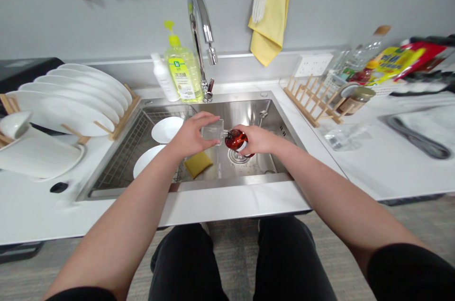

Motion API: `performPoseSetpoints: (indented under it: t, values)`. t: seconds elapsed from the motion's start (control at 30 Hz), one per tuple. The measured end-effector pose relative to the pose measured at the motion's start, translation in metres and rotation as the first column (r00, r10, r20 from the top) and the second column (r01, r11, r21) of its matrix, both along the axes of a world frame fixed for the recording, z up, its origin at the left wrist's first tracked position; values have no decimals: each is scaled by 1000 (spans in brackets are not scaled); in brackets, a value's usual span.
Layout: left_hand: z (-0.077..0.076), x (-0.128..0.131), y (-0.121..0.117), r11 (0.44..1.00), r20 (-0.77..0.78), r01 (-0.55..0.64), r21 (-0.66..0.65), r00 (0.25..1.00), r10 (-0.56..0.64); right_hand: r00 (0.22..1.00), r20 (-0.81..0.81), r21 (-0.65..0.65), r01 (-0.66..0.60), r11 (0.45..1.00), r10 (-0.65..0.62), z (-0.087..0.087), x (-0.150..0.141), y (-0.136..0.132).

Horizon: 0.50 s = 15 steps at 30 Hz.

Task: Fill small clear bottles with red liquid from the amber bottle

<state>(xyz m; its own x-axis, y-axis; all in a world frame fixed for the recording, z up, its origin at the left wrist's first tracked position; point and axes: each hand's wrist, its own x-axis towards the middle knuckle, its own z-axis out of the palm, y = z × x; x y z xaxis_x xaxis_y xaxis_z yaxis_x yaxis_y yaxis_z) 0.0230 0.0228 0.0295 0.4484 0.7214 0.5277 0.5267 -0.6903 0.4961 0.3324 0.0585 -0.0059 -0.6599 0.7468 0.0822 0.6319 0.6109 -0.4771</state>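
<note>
Over the sink (249,179), my left hand (192,132) is closed around a small clear bottle (213,131), tilted on its side with its neck toward the right. My right hand (258,140) grips a reddish-brown bottle (234,140), tipped so that its mouth meets or nearly meets the clear bottle's neck. Whether the two openings touch, I cannot tell. Below them is the sink drain (239,157). A yellow sponge (198,164) lies under my left hand, and two white plates (167,129) sit in the wire rack at the sink's left side.
Behind the sink rise a chrome faucet (199,16), a green dish soap bottle (185,73) and a white bottle (165,78). White plates (71,97) stand in a wooden rack at left. A wooden rack (309,102) and jar (356,100) are at right. A yellow cloth (273,16) hangs above.
</note>
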Motion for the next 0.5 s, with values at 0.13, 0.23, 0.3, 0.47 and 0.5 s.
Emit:
performPoseSetpoints:
  t: [0.13, 0.23, 0.3, 0.47, 0.5]
  values:
    - [0, 0, 0, 1000, -8, -4, 3, 1000, 4, 1000, -6, 4, 10, 1000, -10, 1, -2, -1]
    - [0, 0, -1, 1000, -16, 2, 17, 1000, -1, 1000, -7, 11, -4, 1000, 4, 2, -2, -1]
    - [0, 0, -2, 1000, -23, 5, 29, 1000, -4, 1000, -5, 14, -14, 1000, 14, 2, -2, -1]
    - [1, 0, -3, 998, -44, 10, 60, 999, -7, 1000, -6, 18, -18, 1000, 18, 4, -2, -2]
    - [1, 0, -3, 998, -52, 8, 66, 999, -4, 1000, -7, 18, -19, 1000, 19, 3, -2, -2]
